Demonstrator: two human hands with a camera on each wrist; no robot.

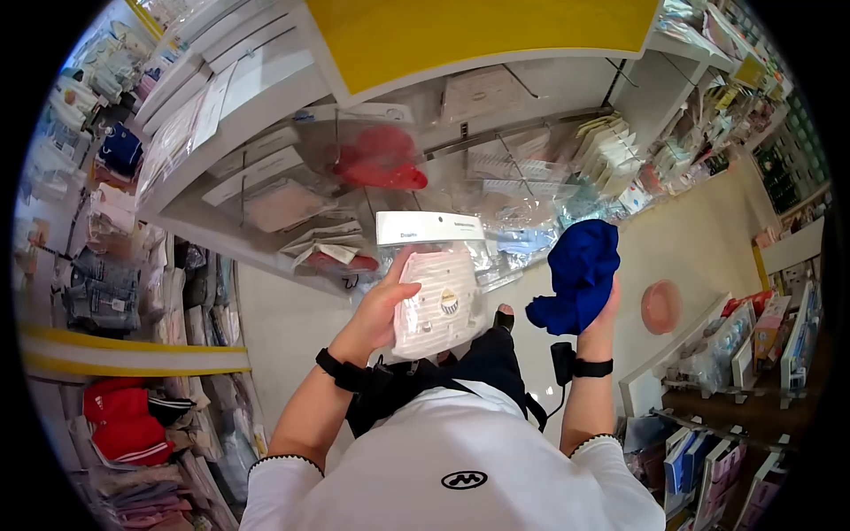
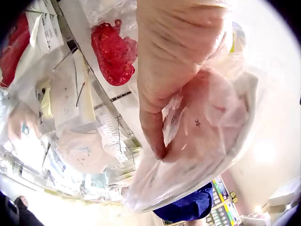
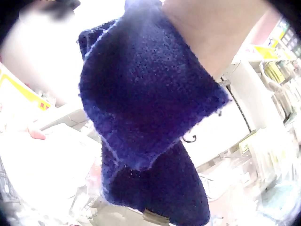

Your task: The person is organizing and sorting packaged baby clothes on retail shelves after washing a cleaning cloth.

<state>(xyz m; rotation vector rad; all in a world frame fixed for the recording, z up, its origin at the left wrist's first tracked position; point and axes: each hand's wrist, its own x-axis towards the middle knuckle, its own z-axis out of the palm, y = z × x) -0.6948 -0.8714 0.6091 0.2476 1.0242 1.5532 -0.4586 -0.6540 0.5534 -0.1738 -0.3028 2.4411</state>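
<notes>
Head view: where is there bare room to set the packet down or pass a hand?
Bare: the pale floor between the peg wall and the right-hand shelves, save a round pink thing. Crowded: pegs behind the packet in the left hand; right hand holds blue cloth.

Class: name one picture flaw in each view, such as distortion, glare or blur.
Head view: fisheye bends the shelves, corners go black, the packet in the left hand is sharp. Left wrist view: the plastic glares, the background washes out white. Right wrist view: the blue cloth in the right hand fills the frame, slightly soft; behind it, overexposed blur.
</notes>
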